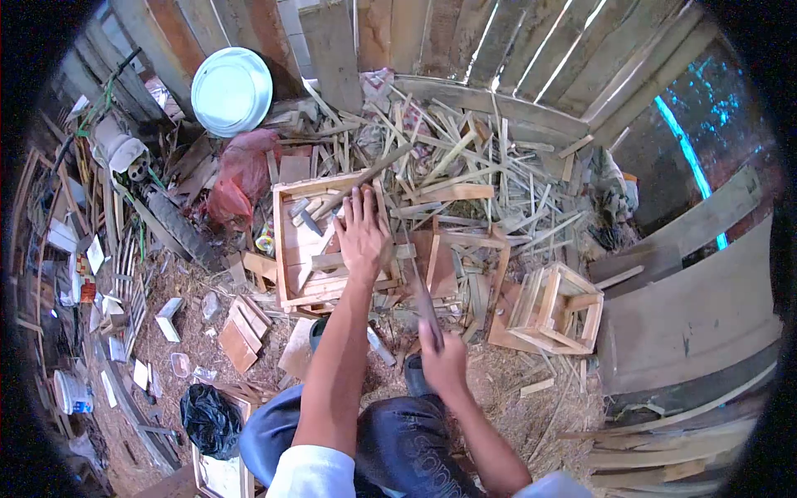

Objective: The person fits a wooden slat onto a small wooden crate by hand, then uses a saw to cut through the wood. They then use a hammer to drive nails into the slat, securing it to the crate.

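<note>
Scrap wood [457, 192] surrounding two bare hands at a shallow wooden box

Nearest, the person's dark trousers [398, 436] are filling the centre, and a black plastic bag [209, 419] is lying near left. Just beyond, the right hand [443, 363] is closing around the handle of a long, narrow tool [424, 300], its far end pointing away beside the box's right side. To the right, a small open wooden frame [548, 299] is standing on the littered floor. Left of the tool, the shallow wooden box [281, 249] is holding loose wood pieces. The left hand [363, 236] is lying palm down over its right part, fingers spread, not gripping. Farther left, a pale round basin [232, 91] is leaning near the plank wall [336, 58].
</note>
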Available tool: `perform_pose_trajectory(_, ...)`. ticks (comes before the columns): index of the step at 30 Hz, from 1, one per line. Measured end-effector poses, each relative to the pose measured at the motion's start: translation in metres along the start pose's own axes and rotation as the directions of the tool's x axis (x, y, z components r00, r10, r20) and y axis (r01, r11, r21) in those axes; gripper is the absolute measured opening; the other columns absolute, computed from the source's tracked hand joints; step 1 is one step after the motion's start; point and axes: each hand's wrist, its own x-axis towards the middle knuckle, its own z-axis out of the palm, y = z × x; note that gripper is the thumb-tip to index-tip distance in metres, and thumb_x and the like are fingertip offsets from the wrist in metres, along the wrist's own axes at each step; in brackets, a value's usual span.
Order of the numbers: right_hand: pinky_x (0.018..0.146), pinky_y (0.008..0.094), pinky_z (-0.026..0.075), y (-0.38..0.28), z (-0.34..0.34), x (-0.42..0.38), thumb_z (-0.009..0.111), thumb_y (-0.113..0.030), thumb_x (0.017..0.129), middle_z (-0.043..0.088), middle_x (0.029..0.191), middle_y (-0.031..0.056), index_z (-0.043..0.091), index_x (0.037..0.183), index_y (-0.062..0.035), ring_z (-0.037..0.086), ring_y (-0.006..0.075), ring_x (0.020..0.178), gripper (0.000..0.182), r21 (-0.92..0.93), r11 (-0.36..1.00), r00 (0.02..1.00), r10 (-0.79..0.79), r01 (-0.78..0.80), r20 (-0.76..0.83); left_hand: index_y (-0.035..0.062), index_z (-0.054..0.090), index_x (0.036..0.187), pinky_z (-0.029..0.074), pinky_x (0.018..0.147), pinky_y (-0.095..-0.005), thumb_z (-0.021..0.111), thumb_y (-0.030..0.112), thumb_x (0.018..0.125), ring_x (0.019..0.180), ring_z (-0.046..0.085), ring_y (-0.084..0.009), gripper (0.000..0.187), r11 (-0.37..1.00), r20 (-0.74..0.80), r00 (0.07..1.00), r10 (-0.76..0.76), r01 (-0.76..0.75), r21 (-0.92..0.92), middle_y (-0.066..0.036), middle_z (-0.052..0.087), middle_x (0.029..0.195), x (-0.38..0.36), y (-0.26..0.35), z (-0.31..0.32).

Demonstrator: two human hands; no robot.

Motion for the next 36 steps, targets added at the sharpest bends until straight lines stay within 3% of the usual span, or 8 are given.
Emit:
perform_pose_trajectory(8, 0.046, 0.0396, 0.036, 0.023, 0.005, -0.043, 0.057, -0.036, 0.095, 0.044, 0.048, 0.0125, 0.061, 0.069, 0.0037, 0.046, 0.0174, 0.044, 0.048, 0.055, 0.969, 0.955, -0.229, 0.243, -0.187, 0.0150, 0.031, 0.149, 0.023, 0.113, -0.0550, 0.042, 0.028, 0.092, 0.142, 0.028, -0.0272, 0.059, 0.999, 0.069, 0.997, -0.034, 0.034, 0.003, -0.006, 0.025, 0.156, 0.006, 0.001, -0.002)
perform_pose_trajectory(16, 0.045, 0.0407, 0.035, -0.003, -0.006, -0.030, 0.058, -0.038, 0.094, 0.043, 0.046, 0.0095, 0.057, 0.062, 0.0033, 0.044, 0.0167, 0.044, 0.052, 0.033, 0.999, 0.999, -0.031, 0.032, -0.030, 0.0148, 0.030, 0.149, 0.023, 0.113, -0.0553, 0.044, 0.027, 0.090, 0.142, 0.027, -0.0274, 0.062, 1.000, 0.040, 0.999, -0.021, 0.022, -0.014, -0.007, 0.026, 0.156, 0.002, 0.002, -0.006)
perform_pose_trajectory(19, 0.045, 0.0405, 0.035, 0.017, 0.011, -0.026, 0.057, -0.038, 0.095, 0.043, 0.046, 0.0096, 0.056, 0.062, 0.0035, 0.043, 0.0162, 0.044, 0.053, 0.052, 0.973, 0.953, -0.208, 0.224, -0.218, 0.0155, 0.027, 0.150, 0.023, 0.113, -0.0561, 0.046, 0.027, 0.089, 0.143, 0.026, -0.0281, 0.064, 0.999, 0.098, 0.994, -0.040, 0.043, -0.028, -0.008, 0.023, 0.157, 0.004, 0.003, -0.011)
perform_pose_trajectory(21, 0.046, 0.0400, 0.035, 0.009, 0.021, 0.022, 0.057, -0.037, 0.095, 0.046, 0.047, 0.0106, 0.056, 0.063, 0.0030, 0.044, 0.0158, 0.045, 0.051, 0.051, 0.999, 0.999, 0.016, -0.015, -0.032, 0.0157, 0.027, 0.150, 0.023, 0.113, -0.0561, 0.046, 0.027, 0.089, 0.143, 0.026, -0.0279, 0.064, 0.999, 0.102, 0.994, -0.025, 0.027, -0.020, -0.008, 0.023, 0.157, 0.002, 0.002, -0.012)
perform_pose_trajectory(30, 0.048, 0.0400, 0.039, 0.004, 0.003, -0.003, 0.057, -0.036, 0.095, 0.048, 0.049, 0.0143, 0.063, 0.071, 0.0043, 0.050, 0.0143, 0.048, 0.047, 0.108, 0.985, 0.989, -0.124, 0.132, -0.076, 0.0136, 0.030, 0.149, 0.026, 0.110, -0.0546, 0.046, 0.025, 0.088, 0.139, 0.031, -0.0292, 0.064, 0.999, 0.041, 0.999, -0.013, 0.014, -0.037, -0.008, 0.028, 0.155, 0.003, 0.003, -0.007)
perform_pose_trajectory(33, 0.051, 0.0407, 0.044, 0.013, 0.025, 0.045, 0.058, -0.033, 0.094, 0.048, 0.049, 0.0143, 0.066, 0.078, 0.0048, 0.056, 0.0154, 0.050, 0.042, -0.012, 1.000, 1.000, -0.015, 0.015, 0.001, 0.0157, 0.030, 0.149, 0.025, 0.111, -0.0547, 0.046, 0.023, 0.089, 0.141, 0.029, -0.0289, 0.063, 0.999, 0.077, 0.997, -0.014, 0.017, -0.027, -0.007, 0.026, 0.156, 0.002, 0.004, -0.007)
perform_pose_trajectory(35, 0.056, 0.0431, 0.049, 0.019, 0.016, 0.019, 0.057, -0.033, 0.094, 0.061, 0.063, 0.0221, 0.067, 0.082, 0.0021, 0.066, 0.0360, 0.061, 0.038, -0.035, 0.999, 0.994, 0.038, -0.035, 0.102, 0.0162, 0.029, 0.150, 0.025, 0.111, -0.0544, 0.046, 0.023, 0.089, 0.142, 0.028, -0.0286, 0.064, 1.000, 0.095, 0.995, 0.008, -0.008, -0.004, -0.007, 0.026, 0.156, 0.002, 0.006, -0.010)
perform_pose_trajectory(36, 0.054, 0.0447, 0.047, 0.021, 0.012, -0.008, 0.058, -0.037, 0.093, 0.058, 0.059, 0.0222, 0.065, 0.075, 0.0021, 0.064, 0.0371, 0.057, 0.044, 0.086, 0.983, 0.984, -0.152, 0.160, -0.098, 0.0162, 0.028, 0.150, 0.024, 0.112, -0.0541, 0.045, 0.023, 0.089, 0.142, 0.027, -0.0286, 0.064, 1.000, 0.112, 0.994, -0.004, 0.006, -0.017, -0.007, 0.026, 0.156, -0.002, 0.007, -0.011)
